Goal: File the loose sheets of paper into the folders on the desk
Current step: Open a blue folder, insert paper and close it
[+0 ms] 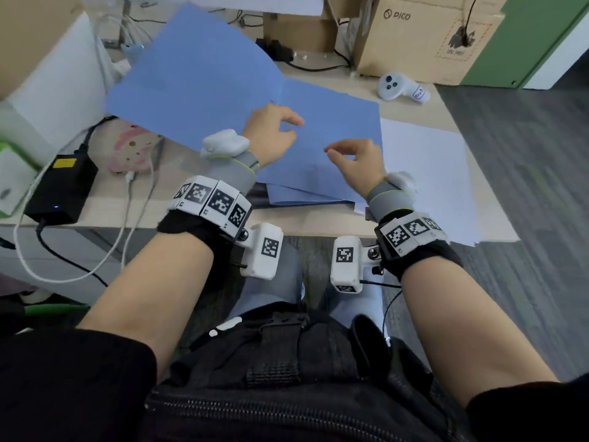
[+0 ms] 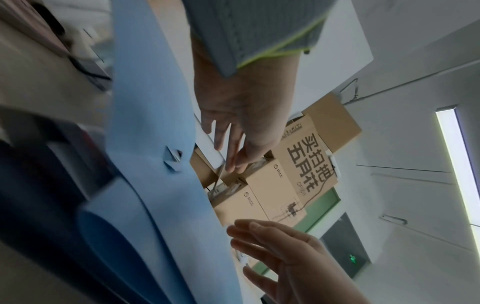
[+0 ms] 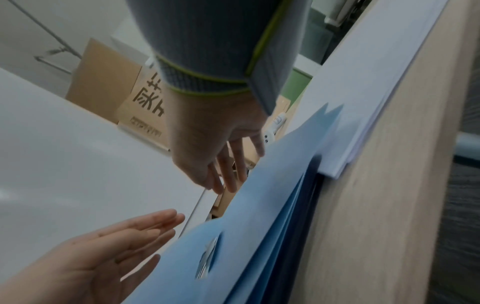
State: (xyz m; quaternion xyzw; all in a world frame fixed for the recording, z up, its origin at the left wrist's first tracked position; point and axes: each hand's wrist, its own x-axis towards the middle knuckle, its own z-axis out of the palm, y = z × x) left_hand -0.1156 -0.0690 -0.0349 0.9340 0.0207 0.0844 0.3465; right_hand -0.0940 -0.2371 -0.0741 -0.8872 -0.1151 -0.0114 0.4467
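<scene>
Open blue card folder (image 1: 204, 84) lay at desk centre, raised flap at 11 o'clock, other leaf flat on a stack of more blue folders (image 1: 306, 194). Stack of loose white paper sheets (image 1: 427, 173) sat at 3 o'clock, partly tucked under the folder pile and overhanging the pale wood desk (image 1: 134, 208) edge. Both hands hovered over the flat leaf: left hand (image 1: 274, 132) at 12, right hand (image 1: 357, 161) just beside at 2. Wrist views showed fingers loosely extended on both, nothing gripped, neither clearly touching card. Judgement: folder was open and ready, no sheet visibly inside yet, so the step was fetching a sheet. To do it well: pin the flat leaf with left fingers so the flap doesn't drop, peel one sheet by its near corner, square it against the spine fold. White handheld controller (image 1: 398, 87) and cardboard box (image 1: 424, 36) at 1 o'clock, black power brick (image 1: 63, 186) at 9, all clear of the work.
</scene>
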